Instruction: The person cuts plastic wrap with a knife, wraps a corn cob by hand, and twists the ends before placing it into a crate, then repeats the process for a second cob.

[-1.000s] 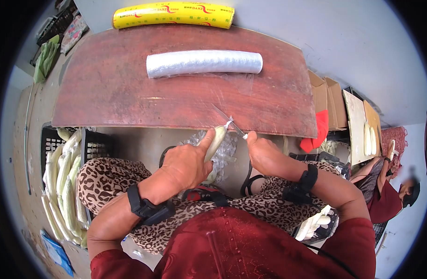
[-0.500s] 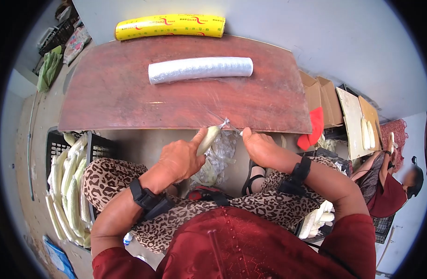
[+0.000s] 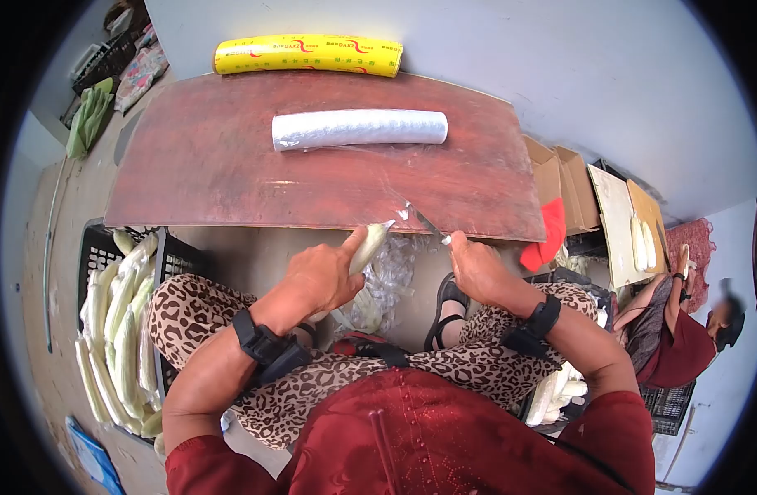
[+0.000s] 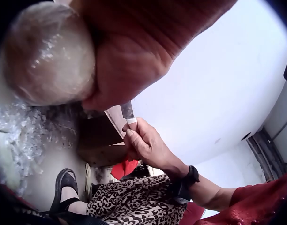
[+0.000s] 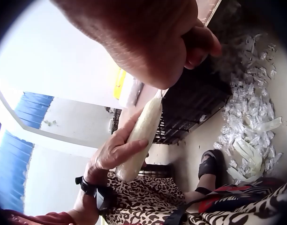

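My left hand (image 3: 320, 279) grips a long, pale green vegetable (image 3: 369, 250) wrapped in clear film, its index finger lying along it. The vegetable's twisted film end points at the table's front edge. In the right wrist view, the fingers and thumb wrap round the vegetable (image 5: 142, 133). My right hand (image 3: 479, 271) holds a knife (image 3: 428, 223) by its handle, with the blade slanting over the table edge. A small white scrap of film (image 3: 404, 212) shows by the blade, apart from the vegetable's tip. The left wrist view shows the knife's white collar (image 4: 132, 121) at the fingers.
A roll of clear film (image 3: 360, 129) lies on the reddish table (image 3: 221, 177), with a yellow roll (image 3: 308, 55) behind. A black crate (image 3: 179, 247) of similar vegetables stands left. Film scraps (image 3: 386, 280) litter the floor. Another person (image 3: 683, 338) sits at the far right.
The film tail, earlier joined to the vegetable's tip beside the blade, now shows as a separate scrap. My right hand and the knife have moved slightly right, away from the vegetable.
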Available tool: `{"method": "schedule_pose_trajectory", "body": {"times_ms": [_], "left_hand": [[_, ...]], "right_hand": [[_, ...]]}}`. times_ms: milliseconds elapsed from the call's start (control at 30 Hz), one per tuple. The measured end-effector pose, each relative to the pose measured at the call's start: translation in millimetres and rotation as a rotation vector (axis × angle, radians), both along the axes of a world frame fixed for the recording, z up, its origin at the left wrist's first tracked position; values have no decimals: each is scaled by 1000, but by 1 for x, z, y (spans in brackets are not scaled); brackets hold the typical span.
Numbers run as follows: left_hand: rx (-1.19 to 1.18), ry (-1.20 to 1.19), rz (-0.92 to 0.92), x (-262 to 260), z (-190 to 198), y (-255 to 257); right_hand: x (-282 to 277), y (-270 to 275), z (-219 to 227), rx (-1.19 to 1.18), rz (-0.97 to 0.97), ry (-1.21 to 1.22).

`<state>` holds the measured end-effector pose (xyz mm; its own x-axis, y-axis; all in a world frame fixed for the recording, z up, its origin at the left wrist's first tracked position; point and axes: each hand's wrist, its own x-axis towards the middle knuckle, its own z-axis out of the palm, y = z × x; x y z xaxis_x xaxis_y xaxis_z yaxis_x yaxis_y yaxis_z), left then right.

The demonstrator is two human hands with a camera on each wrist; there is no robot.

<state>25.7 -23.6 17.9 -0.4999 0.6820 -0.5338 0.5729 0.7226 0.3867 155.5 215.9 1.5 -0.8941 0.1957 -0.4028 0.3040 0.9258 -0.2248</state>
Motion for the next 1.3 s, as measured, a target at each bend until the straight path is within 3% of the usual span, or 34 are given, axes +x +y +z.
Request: {"method": "schedule_pose_trajectory", "body": {"times_ms": [167, 267, 367, 467, 667, 767, 867, 967, 1067, 1167, 1300], "left_hand": [[4, -13, -4, -1, 4, 1], [9, -14, -6, -1, 6, 0], [69, 1, 8, -1, 5, -3], [161, 57, 66, 1, -3, -5], [441, 104, 47, 3, -5, -3], [510, 164, 38, 5, -1, -1], [501, 215, 31, 4, -2, 0], [518, 302, -6, 4, -7, 1], [547, 423, -64, 4, -13, 3], [543, 540, -103, 4, -15, 6], [540, 600, -137, 2, -16, 7]], "right_hand": [[-10, -8, -20, -66, 66, 150], [-19, -8, -16, -77, 13, 122], [-26, 10, -25, -2, 70, 269], [-31, 18, -7, 81, 43, 293], [-40, 56, -32, 283, 264, 460], [-42, 53, -29, 320, 235, 630], [-49, 55, -26, -309, 27, 623], [-48, 36, 20, -917, -288, 274], [-45, 38, 23, -1113, -384, 63], [-45, 32, 28, -1069, -443, -27], [-42, 23, 23, -1117, -425, 154]]}}
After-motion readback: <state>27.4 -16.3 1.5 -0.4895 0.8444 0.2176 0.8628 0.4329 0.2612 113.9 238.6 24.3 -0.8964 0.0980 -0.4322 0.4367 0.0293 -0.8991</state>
